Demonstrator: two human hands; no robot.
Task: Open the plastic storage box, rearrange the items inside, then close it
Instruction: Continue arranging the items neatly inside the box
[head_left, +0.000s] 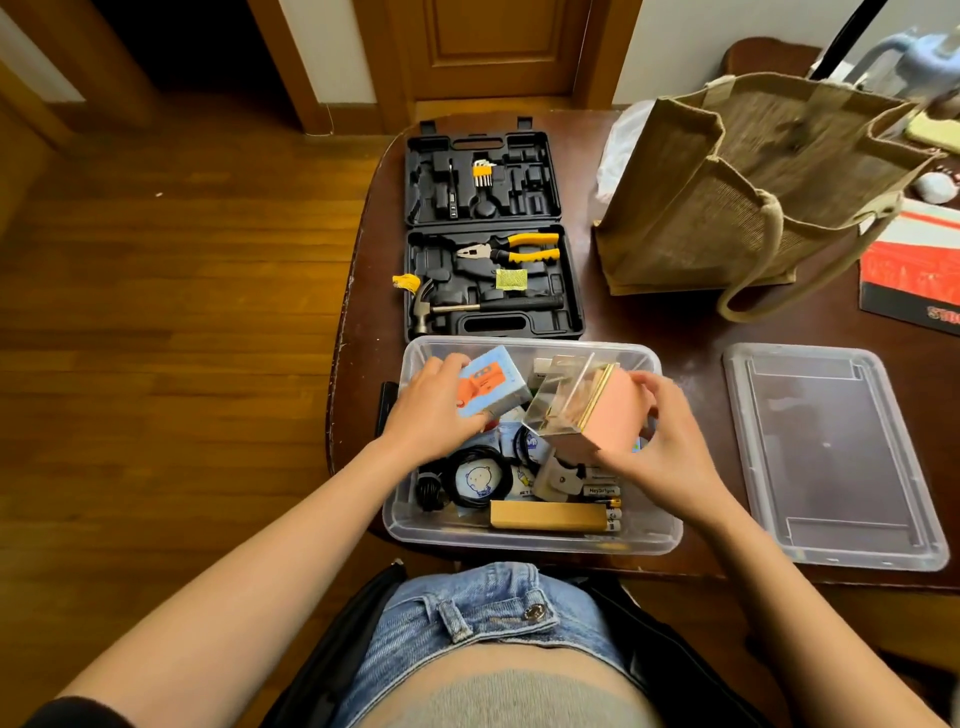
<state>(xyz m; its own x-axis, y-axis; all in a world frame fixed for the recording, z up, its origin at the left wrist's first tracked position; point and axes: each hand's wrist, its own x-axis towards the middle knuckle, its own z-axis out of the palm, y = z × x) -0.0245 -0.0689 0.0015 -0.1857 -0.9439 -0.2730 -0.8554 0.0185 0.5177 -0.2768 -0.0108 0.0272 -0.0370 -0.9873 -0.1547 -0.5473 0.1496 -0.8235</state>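
The clear plastic storage box (660, 540) stands open at the table's near edge, its lid (831, 457) lying flat to the right. My left hand (434, 415) grips a light-blue carton with an orange picture (491, 384), tilted over the box's far left. My right hand (660, 447) holds a pink box with a clear plastic front (597, 410), raised and tilted above the middle. Below them lie a coiled black cable (467, 478), a flat tan box (548, 515), batteries (613, 514) and small packets.
An open black tool case (488, 234) with pliers, hex keys and a hammer sits just beyond the box. A jute tote bag (753, 192) stands at the back right, red printed papers (914, 270) beside it. Wooden floor lies to the left of the table edge.
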